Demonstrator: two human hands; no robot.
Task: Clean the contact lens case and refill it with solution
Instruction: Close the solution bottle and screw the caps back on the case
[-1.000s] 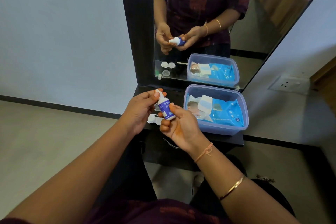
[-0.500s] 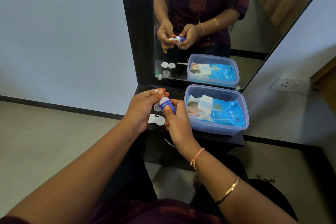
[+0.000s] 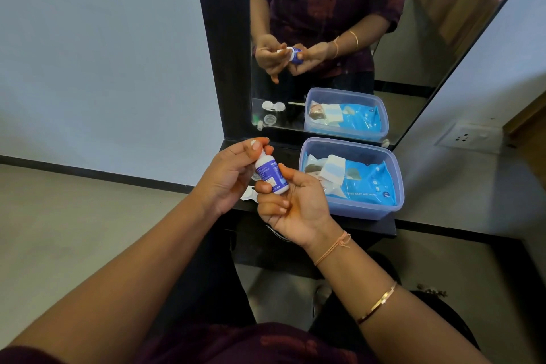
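A small white solution bottle (image 3: 270,173) with a blue label is held above the black shelf (image 3: 366,226). My right hand (image 3: 291,201) grips its body, palm turned up. My left hand (image 3: 233,174) pinches the white cap at the bottle's top with thumb and fingertips. The white contact lens case (image 3: 247,194) lies on the shelf beneath my hands, mostly hidden by them. In the mirror its open wells and a loose round cap show on the shelf.
A clear plastic box (image 3: 396,186) holding a blue pack of wet wipes (image 3: 366,183) stands on the shelf just right of my hands. The mirror (image 3: 384,23) rises behind the shelf. A wall socket (image 3: 469,136) is at the right.
My right hand has turned palm up and tilted the bottle so its label faces me. My left fingers stay on the cap.
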